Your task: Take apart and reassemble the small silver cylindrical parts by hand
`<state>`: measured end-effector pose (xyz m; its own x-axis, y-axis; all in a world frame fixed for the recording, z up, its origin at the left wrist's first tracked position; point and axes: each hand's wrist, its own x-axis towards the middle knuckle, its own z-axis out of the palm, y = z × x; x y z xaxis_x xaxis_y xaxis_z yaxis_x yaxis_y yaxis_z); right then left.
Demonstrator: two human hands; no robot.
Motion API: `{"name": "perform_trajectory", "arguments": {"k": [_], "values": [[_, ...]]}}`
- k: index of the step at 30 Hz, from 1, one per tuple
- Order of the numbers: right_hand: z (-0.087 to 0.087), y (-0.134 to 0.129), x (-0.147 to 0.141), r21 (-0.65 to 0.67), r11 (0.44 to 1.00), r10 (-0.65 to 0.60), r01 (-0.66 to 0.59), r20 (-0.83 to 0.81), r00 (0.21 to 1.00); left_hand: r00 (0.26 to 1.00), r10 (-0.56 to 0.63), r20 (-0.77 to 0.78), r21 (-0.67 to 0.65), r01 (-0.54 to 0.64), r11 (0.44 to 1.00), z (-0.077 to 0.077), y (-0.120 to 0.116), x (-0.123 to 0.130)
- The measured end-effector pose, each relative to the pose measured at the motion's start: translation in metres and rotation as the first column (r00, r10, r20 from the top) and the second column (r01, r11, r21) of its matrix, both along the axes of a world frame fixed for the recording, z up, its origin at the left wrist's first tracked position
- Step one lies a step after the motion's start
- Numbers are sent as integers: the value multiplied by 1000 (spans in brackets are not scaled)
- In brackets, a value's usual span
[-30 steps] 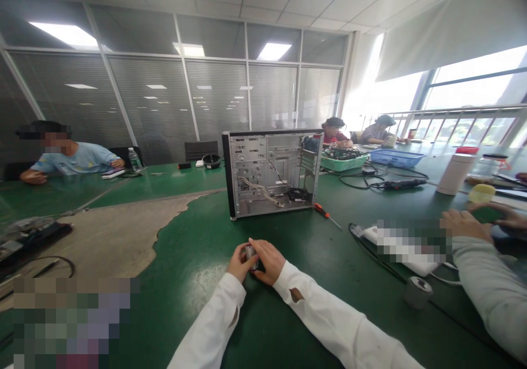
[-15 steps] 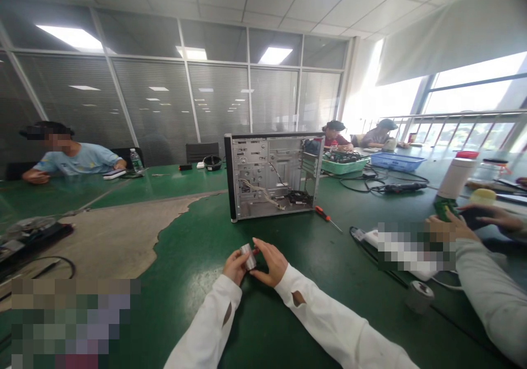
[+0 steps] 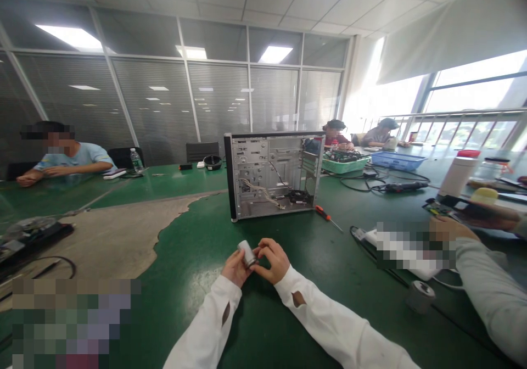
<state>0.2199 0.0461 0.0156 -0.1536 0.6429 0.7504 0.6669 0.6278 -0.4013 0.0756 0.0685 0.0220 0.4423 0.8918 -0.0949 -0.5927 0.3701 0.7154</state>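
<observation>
My left hand (image 3: pixel 235 270) is closed around a small silver metal cylinder (image 3: pixel 246 252), which tilts with its upper end to the left. At the cylinder's lower right end, the thumb and bent fingers of my right hand (image 3: pixel 275 261) pinch its rim. Both hands are low over the green table (image 3: pixel 214 237), a little in front of an open computer case (image 3: pixel 275 174). Loose cables and a black part sit inside the case. Its exact kind aside, the cylinder shows a plain shiny side; its far face is hidden.
A red-handled screwdriver (image 3: pixel 323 213) lies by the case's right corner. To the right are a white power strip (image 3: pixel 426 268), another metal cylinder (image 3: pixel 420 296) and a co-worker's hands (image 3: pixel 453 229). Green (image 3: pixel 348 165) and blue baskets (image 3: pixel 397 161) stand behind. A brown torn sheet (image 3: pixel 119 231) covers the left.
My right hand's fingers have closed in from a spread pose onto the cylinder's lower end. The cylinder has turned slightly in my left hand. The co-worker at far left has moved an arm inward.
</observation>
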Motion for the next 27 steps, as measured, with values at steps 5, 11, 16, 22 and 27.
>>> {"name": "perform_trajectory", "arguments": {"k": [5, 11, 16, 22, 27], "values": [[-8, 10, 2, -91, 995, -56, 42, -166, 985, 991, 131, 19, 52, -131, 990, -7, 5, 3], [-17, 15, -3, -318, 943, -20, -103, -362, 932, 975, 224, 5, 71, -224, 972, -11, 7, 8], [-19, 16, -8, -425, 887, -51, -179, -477, 878, 954, 300, -12, 125, -296, 947, -12, 7, 11], [-20, 20, -9, -476, 774, -28, -417, -684, 729, 921, 386, -56, 196, -369, 909, -13, 9, 12], [-21, 22, -11, -448, 663, -115, -600, -853, 509, 893, 432, -121, 225, -399, 889, -18, 14, 11]]}}
